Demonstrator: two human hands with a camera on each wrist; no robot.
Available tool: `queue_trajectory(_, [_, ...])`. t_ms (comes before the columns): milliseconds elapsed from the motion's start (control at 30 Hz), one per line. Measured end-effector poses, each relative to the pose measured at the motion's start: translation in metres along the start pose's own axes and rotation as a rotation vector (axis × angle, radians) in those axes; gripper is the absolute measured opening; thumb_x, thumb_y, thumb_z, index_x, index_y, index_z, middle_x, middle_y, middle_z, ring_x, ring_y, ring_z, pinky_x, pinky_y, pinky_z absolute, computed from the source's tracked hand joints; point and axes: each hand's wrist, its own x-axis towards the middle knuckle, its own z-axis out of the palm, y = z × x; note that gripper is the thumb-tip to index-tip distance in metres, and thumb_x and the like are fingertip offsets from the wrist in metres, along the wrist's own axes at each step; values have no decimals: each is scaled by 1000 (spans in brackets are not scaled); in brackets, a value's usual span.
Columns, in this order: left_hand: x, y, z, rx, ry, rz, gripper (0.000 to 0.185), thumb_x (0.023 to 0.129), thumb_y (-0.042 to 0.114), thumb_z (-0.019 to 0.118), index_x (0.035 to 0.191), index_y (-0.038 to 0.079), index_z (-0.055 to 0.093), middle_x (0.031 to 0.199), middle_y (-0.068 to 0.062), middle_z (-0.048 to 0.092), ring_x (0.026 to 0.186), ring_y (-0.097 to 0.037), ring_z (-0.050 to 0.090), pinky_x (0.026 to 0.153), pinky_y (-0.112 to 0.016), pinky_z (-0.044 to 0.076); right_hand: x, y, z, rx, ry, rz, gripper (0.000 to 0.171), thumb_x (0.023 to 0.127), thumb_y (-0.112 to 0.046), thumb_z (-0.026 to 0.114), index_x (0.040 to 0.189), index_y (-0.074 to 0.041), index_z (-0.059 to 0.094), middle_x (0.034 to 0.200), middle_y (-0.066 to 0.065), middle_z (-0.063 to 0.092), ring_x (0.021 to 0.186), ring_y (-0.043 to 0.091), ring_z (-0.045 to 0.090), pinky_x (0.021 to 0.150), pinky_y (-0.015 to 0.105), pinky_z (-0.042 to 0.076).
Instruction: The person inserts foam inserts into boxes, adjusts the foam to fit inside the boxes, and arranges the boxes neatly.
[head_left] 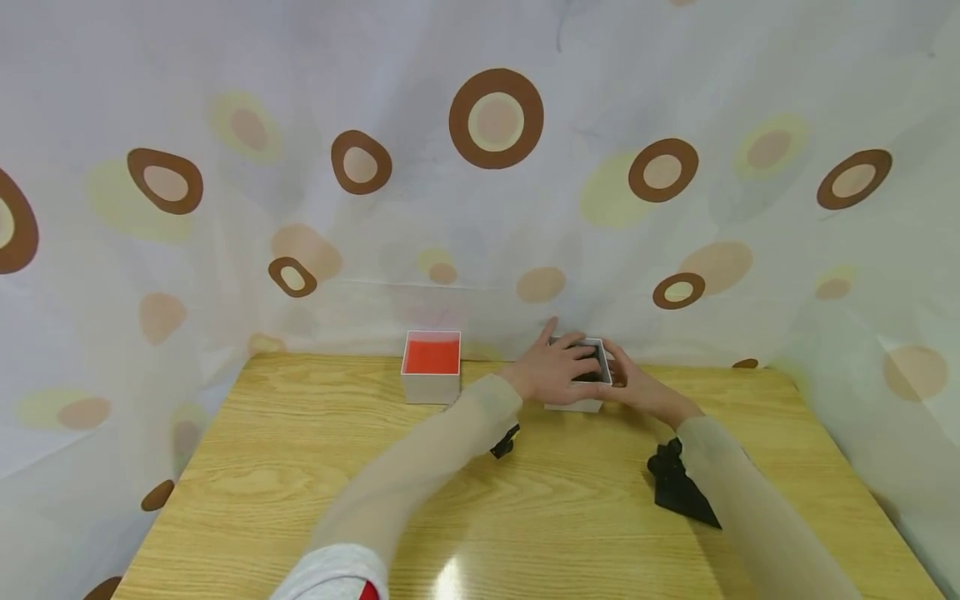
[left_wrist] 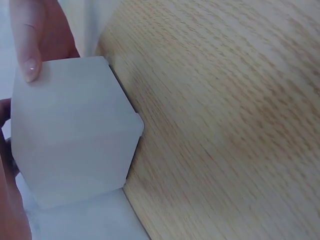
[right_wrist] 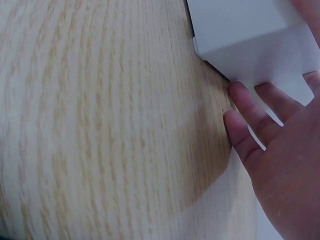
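Nearest me on the wooden counter (head_left: pixel 525 517) lies a black folded piece (head_left: pixel 678 487) just beside my right forearm, and a smaller black bit (head_left: pixel 506 442) peeks from under my left forearm; I cannot tell what either is. Further out, both my hands meet on a small white box (head_left: pixel 577 405) with a dark inside, standing toward the far edge of the counter, right of centre. My left hand (head_left: pixel 551 371) lies over the top, fingers bent over its open rim, and the left wrist view shows one fingertip (left_wrist: pixel 27 55) pressed on a white side wall (left_wrist: pixel 75 135), so I read that grip as closed around the box. My right hand (head_left: pixel 637 387) cups the right side; in the right wrist view its fingers (right_wrist: pixel 250 125) lie fairly straight against the counter below the box (right_wrist: pixel 250 40), touching more than clamping. My worry is that the light cardboard could skid or tip toward the curtain if the two hands press unevenly, or the walls could buckle under a hard squeeze. Well apart to the left stands a second white box with an orange-red inside (head_left: pixel 431 377), not in the way. Behind everything hangs a pale curtain with brown rings (head_left: pixel 495 117), close to the far edge, leaving little room beyond the box.
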Motion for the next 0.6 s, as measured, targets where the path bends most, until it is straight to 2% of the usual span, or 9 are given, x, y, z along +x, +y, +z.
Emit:
queue_trajectory(167, [6,1,5,0,25,-22,61,107,69,24,146,35,56,162,11,43,158,-18,18,127,-58,-2,1,2,-1,-2,4,21,94,108,-22,60,167,-24,-13,168,31,13,147,55,29,111,65,39])
queue_trajectory(400, [15,3,8,1,54,-44,65,104,73,22,144,33,56,158,10,49,156,-17,25,126,-58,-5,-1,1,-1,22,8,30,95,107,-23,60,167,-23,-13,169,32,6,150,55,22,113,66,36])
queue_trajectory(533, [12,2,7,-14,39,-48,69,102,76,26,148,32,53,158,11,49,158,-18,21,126,-59,-6,0,-1,-1,1,8,31,96,107,-25,61,167,-22,-13,169,32,7,148,57,27,111,67,37])
queue_trajectory(600, [10,0,10,-38,55,-47,71,101,77,29,151,32,51,159,10,48,158,-18,20,126,-59,-6,1,-1,-1,-9,10,31,96,107,-25,62,167,-21,-13,168,33,7,147,58,28,111,68,37])
